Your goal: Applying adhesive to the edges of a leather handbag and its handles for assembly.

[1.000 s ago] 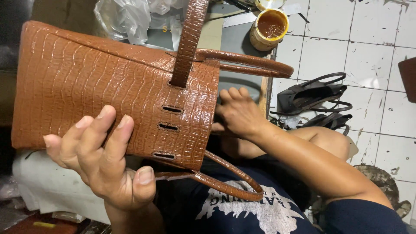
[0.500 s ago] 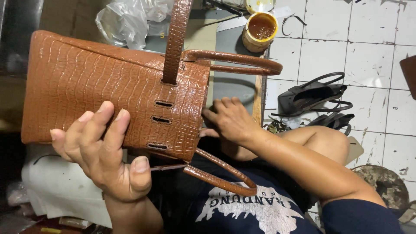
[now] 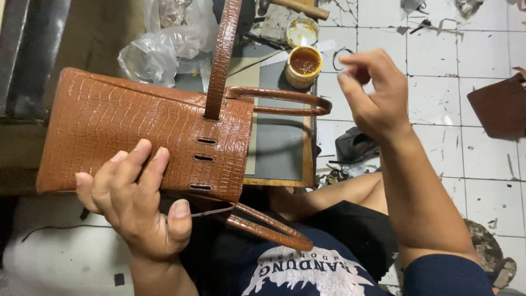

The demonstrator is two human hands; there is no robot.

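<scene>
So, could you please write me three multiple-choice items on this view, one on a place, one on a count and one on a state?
1. Where is the open glue tin?
A. on the board beyond the bag
B. inside the bag
C. in the left hand

2. How many empty slots show in the brown bag?
A. one
B. three
C. six

3. What is the right hand doing?
A. gripping the bag
B. raised, apart from the bag
C. flat on the floor

A: tin sits past the handles.
B: three slits below the strap.
B: only the left hand holds the bag.
</scene>
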